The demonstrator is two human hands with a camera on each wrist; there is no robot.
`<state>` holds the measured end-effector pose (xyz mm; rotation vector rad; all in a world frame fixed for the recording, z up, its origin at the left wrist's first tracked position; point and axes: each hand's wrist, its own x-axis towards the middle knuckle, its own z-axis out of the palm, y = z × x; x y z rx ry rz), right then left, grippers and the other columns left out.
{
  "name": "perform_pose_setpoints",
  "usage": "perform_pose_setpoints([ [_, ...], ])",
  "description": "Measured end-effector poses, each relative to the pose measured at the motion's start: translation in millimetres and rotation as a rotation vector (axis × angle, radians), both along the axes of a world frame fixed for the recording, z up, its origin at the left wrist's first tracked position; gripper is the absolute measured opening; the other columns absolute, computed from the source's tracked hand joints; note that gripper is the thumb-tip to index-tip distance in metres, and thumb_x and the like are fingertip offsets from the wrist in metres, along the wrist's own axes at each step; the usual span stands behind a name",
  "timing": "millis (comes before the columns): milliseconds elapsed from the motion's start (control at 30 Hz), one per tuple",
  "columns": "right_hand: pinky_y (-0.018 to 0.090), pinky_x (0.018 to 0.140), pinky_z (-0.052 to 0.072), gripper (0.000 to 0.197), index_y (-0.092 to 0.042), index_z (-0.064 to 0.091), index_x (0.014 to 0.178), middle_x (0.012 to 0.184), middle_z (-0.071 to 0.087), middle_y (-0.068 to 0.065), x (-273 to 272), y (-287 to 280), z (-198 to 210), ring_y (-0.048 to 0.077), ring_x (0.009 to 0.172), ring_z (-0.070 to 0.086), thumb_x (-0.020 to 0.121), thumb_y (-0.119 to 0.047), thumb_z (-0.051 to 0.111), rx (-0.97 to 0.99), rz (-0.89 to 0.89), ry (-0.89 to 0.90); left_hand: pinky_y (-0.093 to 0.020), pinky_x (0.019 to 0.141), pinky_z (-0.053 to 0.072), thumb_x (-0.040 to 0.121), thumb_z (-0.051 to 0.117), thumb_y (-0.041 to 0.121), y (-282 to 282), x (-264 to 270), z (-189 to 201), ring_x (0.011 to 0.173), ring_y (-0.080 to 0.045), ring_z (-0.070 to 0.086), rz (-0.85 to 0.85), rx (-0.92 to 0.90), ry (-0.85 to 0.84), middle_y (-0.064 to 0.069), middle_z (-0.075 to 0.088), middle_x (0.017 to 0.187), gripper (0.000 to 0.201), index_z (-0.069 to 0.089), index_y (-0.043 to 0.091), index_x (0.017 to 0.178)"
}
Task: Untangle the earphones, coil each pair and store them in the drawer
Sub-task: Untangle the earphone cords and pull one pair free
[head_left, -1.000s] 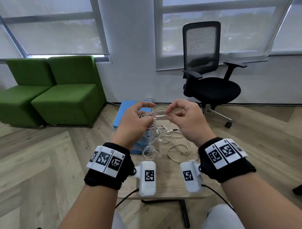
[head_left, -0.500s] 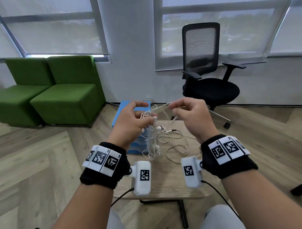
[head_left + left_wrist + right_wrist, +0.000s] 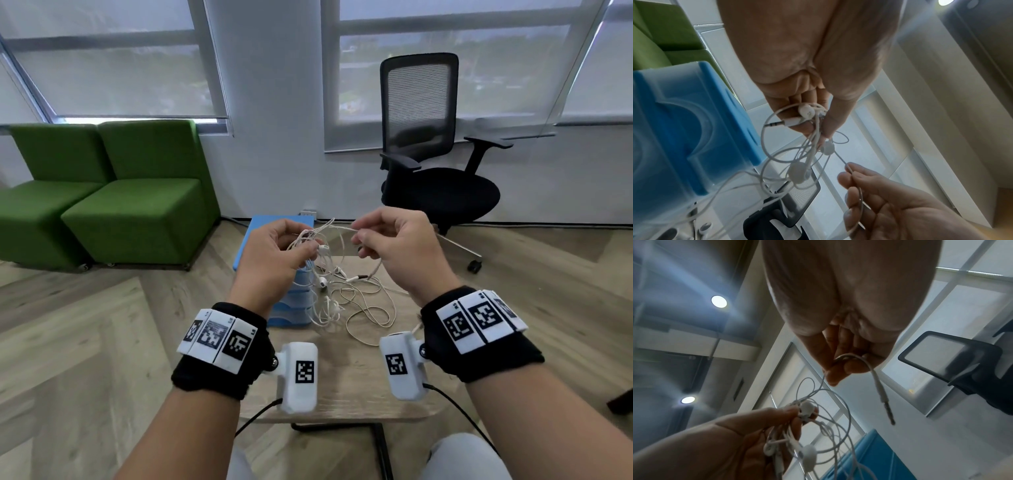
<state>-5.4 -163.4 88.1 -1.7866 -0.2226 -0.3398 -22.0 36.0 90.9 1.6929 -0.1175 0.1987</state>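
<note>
A tangle of white earphones [image 3: 329, 284] hangs from my hands down onto the small wooden table [image 3: 346, 377]. My left hand [image 3: 279, 250] grips a bunch of loops, earbuds and a jack plug [image 3: 785, 123]. My right hand [image 3: 387, 240] pinches one cable [image 3: 846, 356] between thumb and forefinger; that cable's jack plug [image 3: 885, 400] dangles below it. A taut strand runs between both hands. The blue drawer unit [image 3: 291, 294] stands on the table's left side, behind my left hand, with its drawers closed as far as I can see.
A black office chair [image 3: 435, 164] stands beyond the table on the right. Two green armchairs [image 3: 113, 202] line the left wall under the window. Loose cable loops [image 3: 370, 315] lie on the table in front of the drawer unit.
Both hands have risen slightly and my right hand has pulled its cable up and away to the right, drawing a strand taut out of the bunch in my left hand.
</note>
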Motion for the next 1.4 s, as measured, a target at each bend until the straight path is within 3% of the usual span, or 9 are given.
perform_pose_setpoints([
  [100, 0.022, 0.059, 0.052, 0.014, -0.008, 0.076, 0.089, 0.078, 0.076, 0.015, -3.2, 4.9, -3.7, 0.019, 0.064, 0.069, 0.089, 0.005, 0.069, 0.004, 0.046, 0.065, -0.018, 0.064, 0.053, 0.092, 0.072, 0.001, -1.4, 1.4, -0.1, 0.072, -0.012, 0.068, -0.001, 0.0, -0.015, -0.01, 0.08, 0.091, 0.016, 0.068, 0.001, 0.107],
  [233, 0.032, 0.061, 0.056, 0.014, -0.008, 0.073, 0.084, 0.067, 0.071, 0.011, -3.3, 14.6, -8.2, 0.027, 0.064, 0.072, 0.084, 0.006, 0.074, -0.021, 0.041, 0.095, -0.016, 0.062, 0.052, 0.093, 0.069, -0.004, -5.6, 1.6, 1.2, 0.067, -0.008, 0.066, -0.012, 0.018, -0.024, -0.01, 0.08, 0.093, 0.02, 0.068, 0.001, 0.112],
  [367, 0.037, 0.062, 0.057, 0.023, -0.017, 0.069, 0.095, 0.066, 0.072, 0.007, 3.7, 17.3, -10.9, 0.023, 0.062, 0.072, 0.08, -0.006, 0.082, -0.039, -0.047, 0.119, -0.014, 0.063, 0.051, 0.093, 0.067, -0.005, -8.6, -1.1, 3.9, 0.065, -0.003, 0.066, -0.04, 0.045, -0.037, -0.011, 0.079, 0.096, 0.019, 0.069, 0.0, 0.111],
  [500, 0.023, 0.06, 0.046, 0.016, -0.016, 0.076, 0.097, 0.061, 0.069, -0.001, 7.1, 16.8, -9.3, 0.009, 0.058, 0.061, 0.083, -0.012, 0.082, -0.088, -0.042, 0.145, -0.016, 0.064, 0.052, 0.093, 0.067, -0.003, -9.0, -4.0, 7.4, 0.066, -0.007, 0.063, -0.082, 0.079, -0.061, -0.017, 0.078, 0.097, 0.016, 0.071, 0.001, 0.108],
  [667, 0.017, 0.05, 0.037, 0.004, 0.0, 0.076, 0.091, 0.06, 0.061, 0.004, 1.2, 11.0, -3.2, 0.009, 0.052, 0.049, 0.089, -0.003, 0.076, 0.015, 0.128, 0.2, -0.026, 0.067, 0.053, 0.095, 0.064, -0.003, -4.1, -2.7, 8.0, 0.075, -0.019, 0.062, -0.104, 0.135, -0.073, -0.014, 0.078, 0.091, 0.016, 0.074, 0.007, 0.102],
  [800, 0.024, 0.056, 0.03, 0.005, -0.006, 0.074, 0.09, 0.066, 0.059, 0.002, -5.3, 3.0, 1.3, 0.01, 0.057, 0.042, 0.093, -0.009, 0.072, 0.191, 0.229, 0.307, -0.036, 0.071, 0.053, 0.094, 0.067, 0.001, 0.1, 0.2, 4.5, 0.077, -0.026, 0.062, -0.099, 0.187, -0.089, -0.012, 0.078, 0.087, 0.016, 0.076, 0.013, 0.1],
  [933, 0.024, 0.056, 0.028, 0.01, -0.007, 0.077, 0.089, 0.067, 0.055, 0.0, -3.6, 2.1, 0.0, 0.01, 0.058, 0.036, 0.095, -0.01, 0.07, 0.225, 0.152, 0.277, -0.049, 0.077, 0.056, 0.09, 0.076, 0.008, 2.6, 1.9, 0.0, 0.072, -0.02, 0.061, -0.119, 0.21, -0.09, -0.02, 0.074, 0.088, 0.012, 0.078, 0.017, 0.098],
  [1133, 0.01, 0.055, 0.042, 0.016, -0.012, 0.074, 0.086, 0.08, 0.069, 0.0, -1.2, 8.5, -1.3, -0.002, 0.06, 0.054, 0.099, -0.009, 0.066, 0.198, 0.081, 0.126, -0.04, 0.078, 0.057, 0.09, 0.076, 0.008, 3.4, 4.8, -2.8, 0.07, -0.013, 0.062, -0.131, 0.226, -0.073, -0.003, 0.073, 0.08, 0.015, 0.078, 0.02, 0.098],
  [1400, 0.019, 0.05, 0.041, 0.013, 0.001, 0.065, 0.102, 0.072, 0.067, 0.002, 2.5, 16.0, 4.6, 0.009, 0.058, 0.052, 0.105, -0.008, 0.056, 0.273, 0.053, 0.101, -0.015, 0.064, 0.051, 0.095, 0.069, 0.002, -0.2, 7.7, 7.3, 0.062, -0.002, 0.064, -0.043, 0.142, -0.135, -0.004, 0.071, 0.082, 0.012, 0.072, 0.006, 0.106],
])
